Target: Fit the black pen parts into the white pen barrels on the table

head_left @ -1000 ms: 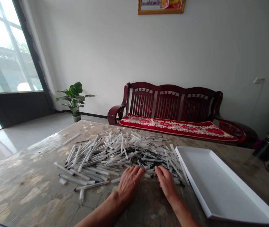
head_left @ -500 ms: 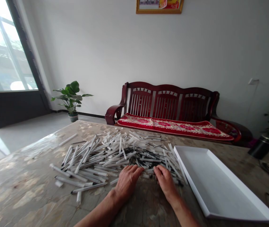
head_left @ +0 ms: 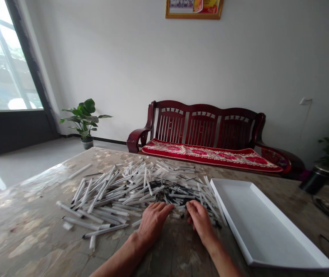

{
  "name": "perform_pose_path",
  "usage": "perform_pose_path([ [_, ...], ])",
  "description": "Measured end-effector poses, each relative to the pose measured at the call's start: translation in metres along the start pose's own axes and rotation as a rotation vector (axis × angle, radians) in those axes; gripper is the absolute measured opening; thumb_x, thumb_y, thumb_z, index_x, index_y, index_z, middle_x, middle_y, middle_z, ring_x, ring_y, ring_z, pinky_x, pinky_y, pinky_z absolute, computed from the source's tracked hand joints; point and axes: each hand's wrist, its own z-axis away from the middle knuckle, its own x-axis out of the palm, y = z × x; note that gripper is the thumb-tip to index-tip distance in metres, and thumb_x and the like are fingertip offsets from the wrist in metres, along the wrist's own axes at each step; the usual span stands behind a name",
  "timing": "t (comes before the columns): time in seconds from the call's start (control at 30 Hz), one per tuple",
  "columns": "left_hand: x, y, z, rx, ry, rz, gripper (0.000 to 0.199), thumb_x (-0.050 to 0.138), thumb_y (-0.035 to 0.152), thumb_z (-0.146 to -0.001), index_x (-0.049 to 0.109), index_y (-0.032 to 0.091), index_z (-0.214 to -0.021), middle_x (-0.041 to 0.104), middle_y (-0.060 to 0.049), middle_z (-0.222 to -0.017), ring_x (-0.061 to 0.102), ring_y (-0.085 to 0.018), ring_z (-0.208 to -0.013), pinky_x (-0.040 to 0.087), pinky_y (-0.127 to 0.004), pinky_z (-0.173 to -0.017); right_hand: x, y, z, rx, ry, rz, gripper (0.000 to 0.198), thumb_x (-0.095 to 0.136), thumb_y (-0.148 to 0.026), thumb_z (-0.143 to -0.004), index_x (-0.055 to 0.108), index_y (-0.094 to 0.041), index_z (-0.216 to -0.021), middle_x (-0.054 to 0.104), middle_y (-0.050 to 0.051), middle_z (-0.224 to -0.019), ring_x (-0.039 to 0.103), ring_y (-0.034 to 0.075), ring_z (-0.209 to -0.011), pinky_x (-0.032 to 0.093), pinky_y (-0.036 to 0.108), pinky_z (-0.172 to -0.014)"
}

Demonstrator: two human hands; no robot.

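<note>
A large pile of pens and pen parts [head_left: 101, 192], with pale translucent barrels and some black ends, is spread over the table [head_left: 37, 238]. Thin black pieces [head_left: 178, 189] lie among them, just beyond my hands. At the pile's near edge is my left hand [head_left: 155, 218], back upward, its fingers bent and pressed together. Facing it, a short gap away, my right hand [head_left: 198, 217] has thumb and forefinger pinched and the other fingers curled. Whatever sits in either pinch is too small or hidden to make out.
To the right of the pile stands a shallow white tray [head_left: 248, 250]. Behind the table is a dark red wooden bench [head_left: 203, 119] with a red patterned cover. A black cylindrical container [head_left: 317, 180] and a dark cable [head_left: 328, 209] are at the far right.
The whole view has shifted slightly to the left. My hands keep nearly the same place at the pile's edge, and the gap between them is about the same.
</note>
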Motion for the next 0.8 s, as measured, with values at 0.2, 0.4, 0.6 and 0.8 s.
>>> perform_pose_path([
  [0.2, 0.0017, -0.0015, -0.0001, 0.001, 0.003, 0.012, 0.027, 0.057, 0.014, -0.091, 0.067, 0.027, -0.113, 0.070, 0.000, -0.083, 0.064, -0.017, -0.076, 0.043, -0.029, -0.069, 0.0009, 0.0009, -0.0016, -0.139, 0.019, -0.009, 0.028, 0.066, -0.046, -0.076, 0.066, -0.020, -0.084, 0.066, 0.002, -0.074, 0.059, 0.016, -0.056, 0.042, 0.023, -0.046],
  [0.4, 0.0037, -0.0020, 0.0009, -0.002, 0.005, -0.005, 0.026, 0.056, 0.016, -0.092, 0.066, 0.028, -0.113, 0.069, 0.000, -0.083, 0.064, -0.017, -0.076, 0.042, -0.030, -0.069, -0.0018, 0.0077, -0.0032, -0.088, 0.010, 0.052, 0.036, 0.059, -0.056, -0.082, 0.063, -0.020, -0.077, 0.060, -0.001, -0.061, 0.053, 0.014, -0.046, 0.040, 0.024, -0.044],
  [0.6, 0.0036, -0.0018, 0.0000, -0.005, 0.013, -0.007, 0.026, 0.056, 0.015, -0.092, 0.066, 0.027, -0.113, 0.070, 0.000, -0.083, 0.063, -0.017, -0.075, 0.041, -0.029, -0.068, -0.0005, 0.0033, -0.0029, -0.148, 0.016, -0.003, 0.033, 0.066, -0.050, -0.076, 0.067, -0.020, -0.088, 0.068, 0.004, -0.082, 0.062, 0.018, -0.065, 0.050, 0.027, -0.057],
  [0.8, 0.0018, -0.0005, 0.0007, 0.004, 0.015, -0.004, 0.025, 0.058, 0.016, -0.091, 0.066, 0.027, -0.113, 0.070, 0.000, -0.082, 0.064, -0.017, -0.075, 0.041, -0.029, -0.068, 0.0010, 0.0046, -0.0026, -0.063, 0.012, 0.052, 0.043, 0.055, -0.061, -0.082, 0.061, -0.020, -0.074, 0.057, -0.002, -0.059, 0.053, 0.014, -0.047, 0.041, 0.025, -0.047],
])
